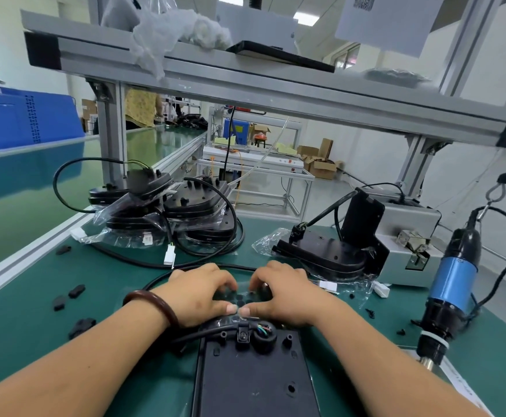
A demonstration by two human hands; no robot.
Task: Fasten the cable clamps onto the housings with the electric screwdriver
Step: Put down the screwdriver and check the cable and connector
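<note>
A smooth, dark reddish-brown bangle [161, 302] rings the wrist behind the left hand [199, 293]; both forearms are bare.

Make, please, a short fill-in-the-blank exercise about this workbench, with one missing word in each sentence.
1. The electric screwdriver hangs on the person's ____ side, and neither hand holds it.
2. The dark bracelet is worn on the ____ wrist.
3. The left hand and right hand both touch the black ____ nearest the camera.
4. The mat on the bench is ____.

Missing words: right; left; housing; green.
</note>
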